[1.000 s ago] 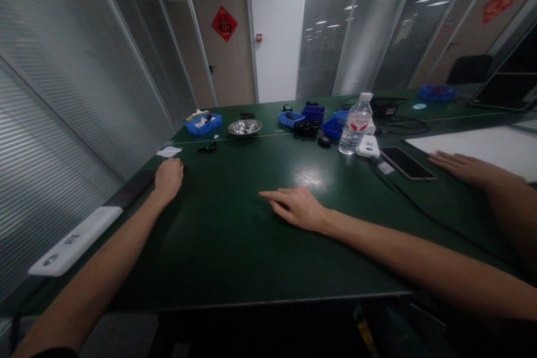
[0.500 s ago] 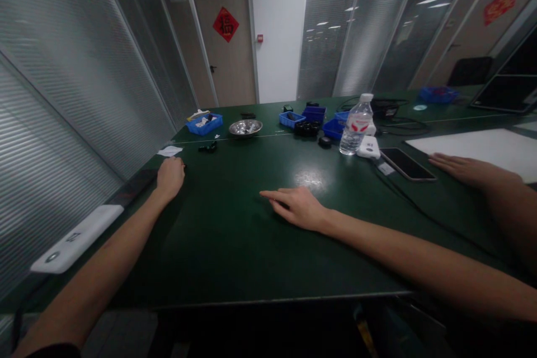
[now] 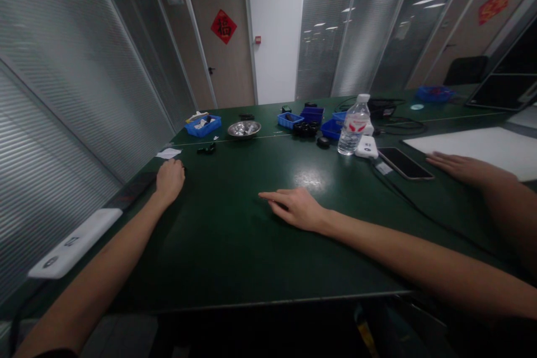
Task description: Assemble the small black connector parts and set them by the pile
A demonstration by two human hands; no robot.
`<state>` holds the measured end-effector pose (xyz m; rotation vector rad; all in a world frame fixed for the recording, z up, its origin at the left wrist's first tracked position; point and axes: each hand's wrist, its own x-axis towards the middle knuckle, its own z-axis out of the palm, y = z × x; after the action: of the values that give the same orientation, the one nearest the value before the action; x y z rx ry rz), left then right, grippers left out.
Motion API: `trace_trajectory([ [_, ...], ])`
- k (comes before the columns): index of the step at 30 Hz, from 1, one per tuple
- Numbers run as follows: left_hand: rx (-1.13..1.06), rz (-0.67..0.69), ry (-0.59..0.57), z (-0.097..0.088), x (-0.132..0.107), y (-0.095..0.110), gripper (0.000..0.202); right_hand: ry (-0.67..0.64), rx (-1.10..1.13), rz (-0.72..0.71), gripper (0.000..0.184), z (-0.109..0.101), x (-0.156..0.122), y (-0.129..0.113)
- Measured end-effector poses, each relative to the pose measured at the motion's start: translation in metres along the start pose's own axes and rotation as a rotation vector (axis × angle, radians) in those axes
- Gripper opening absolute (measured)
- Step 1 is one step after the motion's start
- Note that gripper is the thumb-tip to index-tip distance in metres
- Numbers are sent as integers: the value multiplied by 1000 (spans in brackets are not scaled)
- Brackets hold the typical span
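Note:
My left hand (image 3: pixel 170 182) rests on the green table (image 3: pixel 218 251) with its fingers curled closed. A small dark bit shows past the knuckles, too little to name. Just beyond that hand lies a white piece of paper (image 3: pixel 168 153), and a small black object (image 3: pixel 207 149) is off to its right. My right hand (image 3: pixel 297 208) lies low over the table in the middle, fingers stretched out to the left and nothing held. Whether its fingertips touch the surface is hard to tell.
Another person's hand (image 3: pixel 470 169) lies at the right by a white board (image 3: pixel 474 148). Nearby are a phone (image 3: pixel 406 163), a water bottle (image 3: pixel 354 126) and a cable. Farther back stand a metal dish (image 3: pixel 244 134) and blue trays (image 3: pixel 204 131). A white power bank (image 3: pixel 75 243) lies left.

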<state>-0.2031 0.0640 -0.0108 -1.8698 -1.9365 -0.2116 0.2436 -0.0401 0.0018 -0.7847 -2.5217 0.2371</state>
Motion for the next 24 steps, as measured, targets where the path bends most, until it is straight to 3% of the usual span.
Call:
trace_trajectory([
  [24,45,-18,3,-3,4,2,41,2,4,1,42,1,-1,0],
])
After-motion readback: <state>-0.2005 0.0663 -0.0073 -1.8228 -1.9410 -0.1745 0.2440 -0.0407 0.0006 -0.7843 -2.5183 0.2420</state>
